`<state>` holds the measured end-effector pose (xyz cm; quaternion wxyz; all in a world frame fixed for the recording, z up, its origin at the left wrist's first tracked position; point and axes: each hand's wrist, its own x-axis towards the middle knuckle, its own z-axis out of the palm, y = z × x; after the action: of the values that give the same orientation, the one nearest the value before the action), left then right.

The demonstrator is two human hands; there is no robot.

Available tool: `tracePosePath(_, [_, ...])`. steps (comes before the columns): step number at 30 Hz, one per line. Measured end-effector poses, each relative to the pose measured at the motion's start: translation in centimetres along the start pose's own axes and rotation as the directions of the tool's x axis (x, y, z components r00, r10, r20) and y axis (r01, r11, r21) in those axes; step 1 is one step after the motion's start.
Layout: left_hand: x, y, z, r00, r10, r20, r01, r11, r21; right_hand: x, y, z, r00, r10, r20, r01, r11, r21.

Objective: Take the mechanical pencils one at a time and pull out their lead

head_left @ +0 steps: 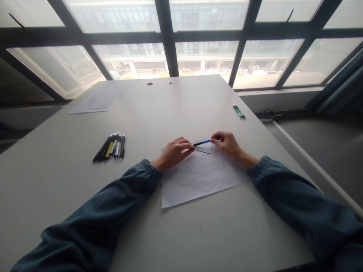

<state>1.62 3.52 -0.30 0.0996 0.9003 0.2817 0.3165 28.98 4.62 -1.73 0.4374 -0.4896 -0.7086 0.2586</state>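
Note:
My left hand [176, 152] is closed in a pinch on a thin dark pen refill [203, 152], which sticks out to the right from its fingertips. My right hand [228, 144] grips the right end of a blue and black pen [202, 142]. The pen's dark end points left and reaches the fingertips of my left hand; whether they also grip it, I cannot tell. Below both hands lies a white sheet of paper [187, 194] with faint marks, slightly turned on the table.
On the white table [159, 117], several pens [109, 147], mostly black, lie in a bunch at left. Two green and black pens [239, 112] rest near the right edge. Sheets of paper [93, 100] lie far left. Windows stand beyond the table's far edge.

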Motion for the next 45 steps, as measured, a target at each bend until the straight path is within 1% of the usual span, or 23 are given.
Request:
tracePosePath(4, [0.0,-0.3,0.2,1.000,-0.015,0.008,0.016,0.998,-0.062,0.0,0.3,-0.1,0.997,-0.062,0.042,0.066,0.991,-0.113])
tracePosePath(6, [-0.1,-0.4,0.3,0.999,-0.044,0.020,0.045,0.995,-0.090,0.0,0.6,-0.1,0.994,-0.096,0.049,0.103,0.978,-0.179])
tracePosePath(9, [-0.2,-0.4,0.4,0.992,-0.104,0.069,0.109,0.991,-0.076,-0.1,0.9,-0.1,0.993,-0.101,0.060,0.112,0.962,-0.247])
tracePosePath(13, [-0.3,-0.4,0.3,0.984,-0.148,0.101,0.151,0.988,-0.022,-0.1,1.0,-0.1,0.992,-0.113,0.061,0.125,0.957,-0.262])
tracePosePath(15, [-0.3,-0.4,0.4,0.984,-0.149,0.099,0.151,0.989,-0.010,-0.1,0.9,-0.1,0.988,-0.153,0.026,0.155,0.956,-0.250])
tracePosePath(18, [-0.3,-0.4,0.4,0.986,-0.141,0.091,0.142,0.990,0.001,-0.3,0.2,-0.1,0.970,-0.243,-0.009,0.235,0.947,-0.218])
tracePosePath(20, [-0.2,-0.3,0.4,0.987,-0.138,0.084,0.138,0.990,0.008,-0.6,-0.5,-0.1,0.954,-0.297,0.029,0.297,0.930,-0.215])
tracePosePath(23, [-0.1,-0.3,0.4,0.988,-0.139,0.072,0.139,0.990,0.011,-1.0,-1.5,0.0,0.923,-0.350,0.163,0.383,0.884,-0.267])
tracePosePath(26, [0.0,-0.2,0.3,0.987,-0.147,0.069,0.147,0.989,0.015,-1.3,-1.8,0.1,0.881,-0.377,0.287,0.460,0.825,-0.327])
tracePosePath(28, [0.0,-0.1,0.3,0.985,-0.157,0.068,0.156,0.988,0.017,-1.3,-1.7,0.2,0.863,-0.380,0.333,0.486,0.806,-0.339])
tracePosePath(32, [0.0,0.0,0.2,0.984,-0.171,0.059,0.170,0.985,0.014,-1.2,-1.5,0.3,0.854,-0.378,0.359,0.496,0.800,-0.338])
tracePosePath(38, [0.0,-0.3,0.3,0.982,-0.177,0.066,0.176,0.984,0.018,-1.3,-1.6,0.1,0.854,-0.382,0.354,0.500,0.791,-0.353])
tracePosePath(42, [-0.1,-0.3,0.2,0.981,-0.181,0.074,0.181,0.983,0.008,-1.2,-1.5,-0.6,0.851,-0.380,0.362,0.502,0.791,-0.351])
tracePosePath(45, [-0.2,-0.2,0.2,0.974,-0.210,0.087,0.210,0.978,0.002,-1.0,-1.0,-1.6,0.829,-0.395,0.395,0.532,0.774,-0.343])
